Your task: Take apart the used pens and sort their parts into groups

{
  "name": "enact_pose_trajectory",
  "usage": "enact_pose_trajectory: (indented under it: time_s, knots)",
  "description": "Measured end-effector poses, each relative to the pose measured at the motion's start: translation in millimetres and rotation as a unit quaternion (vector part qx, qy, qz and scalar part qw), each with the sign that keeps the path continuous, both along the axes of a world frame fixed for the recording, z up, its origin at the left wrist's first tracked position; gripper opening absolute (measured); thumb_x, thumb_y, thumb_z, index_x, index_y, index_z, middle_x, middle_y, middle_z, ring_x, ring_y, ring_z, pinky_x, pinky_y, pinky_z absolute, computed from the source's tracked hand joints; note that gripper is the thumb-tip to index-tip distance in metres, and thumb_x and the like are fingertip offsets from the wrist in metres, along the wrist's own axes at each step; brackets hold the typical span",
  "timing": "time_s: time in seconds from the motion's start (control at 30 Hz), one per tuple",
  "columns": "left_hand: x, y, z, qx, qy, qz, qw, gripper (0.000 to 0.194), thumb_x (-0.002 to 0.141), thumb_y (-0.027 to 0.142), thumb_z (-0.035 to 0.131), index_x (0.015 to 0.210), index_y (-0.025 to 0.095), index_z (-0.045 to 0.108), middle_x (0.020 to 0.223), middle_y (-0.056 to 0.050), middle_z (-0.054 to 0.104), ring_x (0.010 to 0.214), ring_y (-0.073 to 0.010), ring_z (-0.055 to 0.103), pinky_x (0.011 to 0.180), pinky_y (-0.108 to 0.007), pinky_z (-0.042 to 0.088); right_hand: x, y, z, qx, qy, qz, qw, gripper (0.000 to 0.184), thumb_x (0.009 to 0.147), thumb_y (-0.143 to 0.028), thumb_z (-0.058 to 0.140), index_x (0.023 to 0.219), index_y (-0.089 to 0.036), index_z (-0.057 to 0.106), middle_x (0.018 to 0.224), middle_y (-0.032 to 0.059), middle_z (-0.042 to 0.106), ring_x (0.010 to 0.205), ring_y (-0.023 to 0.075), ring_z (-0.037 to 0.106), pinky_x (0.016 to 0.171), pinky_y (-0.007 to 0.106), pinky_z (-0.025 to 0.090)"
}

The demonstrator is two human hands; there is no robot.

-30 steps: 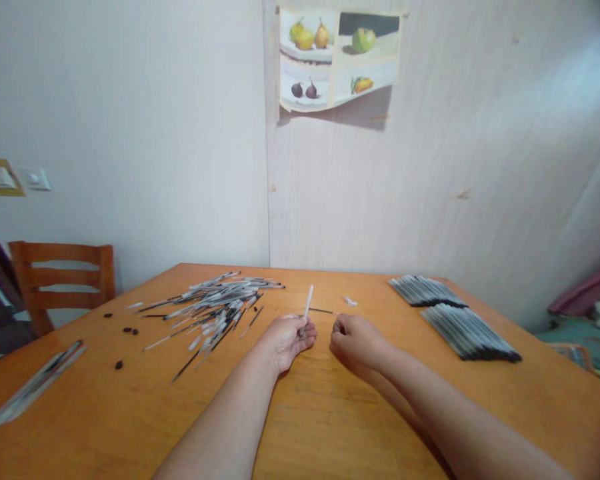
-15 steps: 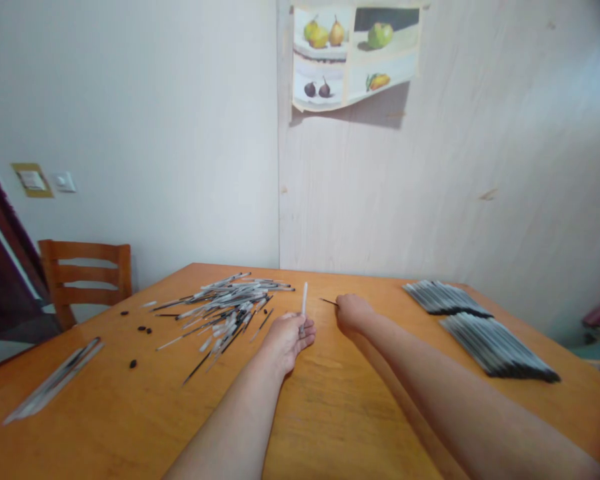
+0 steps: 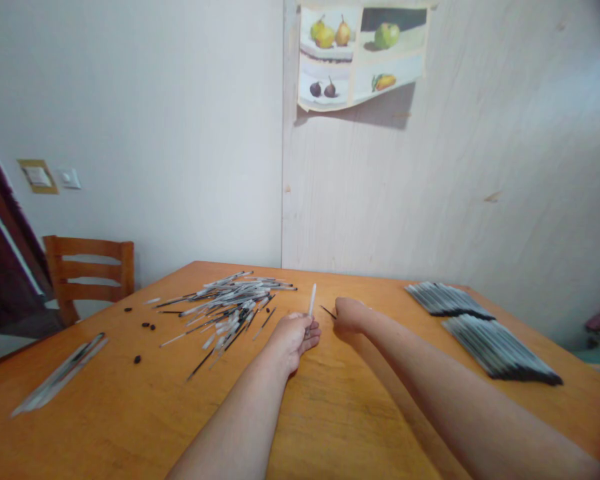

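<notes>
My left hand [image 3: 296, 339] grips a translucent white pen barrel [image 3: 313, 300] between thumb and fingers, its tip pointing up and away from me. To its right, my right hand [image 3: 349, 316] is closed around a thin dark pen refill [image 3: 327, 311], whose end sticks out toward the barrel. A small gap separates the two. Left of my left hand lies a loose pile of pen parts [image 3: 233, 300], white barrels and dark refills crossing one another.
Two neat rows of pens, a far row [image 3: 447, 300] and a nearer row [image 3: 503, 350], lie on the right of the wooden table [image 3: 330, 427]. Several small black caps [image 3: 137, 359] and a clear plastic sleeve [image 3: 63, 375] are at the left. A wooden chair [image 3: 90, 271] stands behind.
The refill in my right hand has tilted more steeply, and that hand sits slightly closer to my left. The barrel stays in my left hand; the whole view has shifted a little.
</notes>
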State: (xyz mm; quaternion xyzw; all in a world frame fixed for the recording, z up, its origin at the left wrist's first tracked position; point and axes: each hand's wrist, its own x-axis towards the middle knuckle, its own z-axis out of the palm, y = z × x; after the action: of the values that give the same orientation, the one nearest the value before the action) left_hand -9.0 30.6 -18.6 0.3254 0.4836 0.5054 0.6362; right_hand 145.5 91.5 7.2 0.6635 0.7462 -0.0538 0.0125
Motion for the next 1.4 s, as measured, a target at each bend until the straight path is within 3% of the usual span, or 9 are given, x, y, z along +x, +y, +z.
enact_pose_trajectory:
  time_s: [0.23,0.4,0.57,0.8,0.97,1.1,1.27,1.4]
  knots:
    - [6,-2,-1.2,0.0,-0.028,-0.027,0.999,0.008,0.086,0.013,0.055,0.077,0.015,0.054,0.071,-0.003,0.058,0.063,-0.0107,0.062,0.065,-0.023,0.054,7,-34,-12.3,0.026,0.077,0.026,0.996,0.029,0.068,-0.017,0.064,0.098,-0.015,0.063,0.098,0.0099,0.072,0.086,0.0194,0.066,0.061,0.023,0.041]
    - [10,-5,-0.6,0.011,-0.052,-0.06,0.997,0.006,0.086,0.015,0.057,0.08,0.014,0.056,0.07,-0.003,0.058,0.062,-0.0103,0.061,0.059,-0.02,0.051,12,-56,-17.9,0.062,0.175,0.043,0.982,0.02,0.07,-0.015,0.06,0.089,-0.016,0.059,0.085,0.0046,0.068,0.074,0.0136,0.058,0.059,0.021,0.035]
    - [15,-9,3.1,0.042,-0.108,-0.094,0.989,0.006,0.086,0.01,0.057,0.081,0.012,0.058,0.078,-0.006,0.063,0.063,-0.0085,0.061,0.063,-0.019,0.052,14,-72,-19.4,0.099,0.281,0.069,0.952,0.014,0.073,-0.018,0.059,0.086,-0.017,0.055,0.073,0.0,0.061,0.064,0.0114,0.049,0.056,0.022,0.03]
    - [18,-14,11.7,0.075,-0.161,-0.099,0.979,0.008,0.088,0.009,0.056,0.081,0.011,0.059,0.086,-0.01,0.067,0.077,-0.0114,0.067,0.076,-0.022,0.055,23,-91,-19.3,0.153,0.346,0.075,0.923,0.008,0.078,-0.015,0.049,0.077,-0.018,0.056,0.069,0.0012,0.061,0.066,0.0136,0.053,0.06,0.023,0.035]
    - [13,-19,20.0,0.088,-0.102,-0.088,0.987,0.006,0.085,0.016,0.062,0.09,0.014,0.059,0.083,-0.009,0.069,0.069,-0.0119,0.066,0.064,-0.022,0.054,45,-97,-14.7,0.221,0.445,-0.009,0.868,0.019,0.081,-0.023,0.047,0.091,-0.018,0.062,0.06,-0.0025,0.057,0.054,0.0142,0.051,0.055,0.025,0.036]
    - [7,-20,27.0,0.13,-0.061,-0.03,0.989,0.02,0.079,0.017,0.065,0.098,0.017,0.059,0.07,-0.001,0.065,0.055,-0.0079,0.058,0.05,-0.016,0.043,68,-94,-5.7,0.276,0.511,-0.083,0.81,0.029,0.084,-0.032,0.048,0.102,-0.017,0.066,0.072,0.0015,0.064,0.065,0.0168,0.059,0.062,0.028,0.043]
    - [3,-18,33.3,0.184,-0.087,0.011,0.979,0.026,0.069,0.018,0.074,0.094,0.014,0.064,0.069,0.002,0.06,0.059,-0.0057,0.055,0.056,-0.015,0.042,77,-95,4.3,0.275,0.58,-0.058,0.765,0.047,0.079,-0.044,0.065,0.115,-0.014,0.064,0.096,0.0083,0.07,0.086,0.0202,0.065,0.08,0.034,0.048]
    - [-2,-15,37.5,0.216,-0.105,0.034,0.97,0.032,0.064,0.019,0.078,0.093,0.013,0.067,0.072,0.002,0.058,0.063,-0.0059,0.053,0.059,-0.017,0.042,74,-99,10.2,0.266,0.64,-0.022,0.72,0.047,0.081,-0.046,0.065,0.114,-0.013,0.063,0.09,0.0077,0.069,0.078,0.0177,0.063,0.077,0.034,0.05]
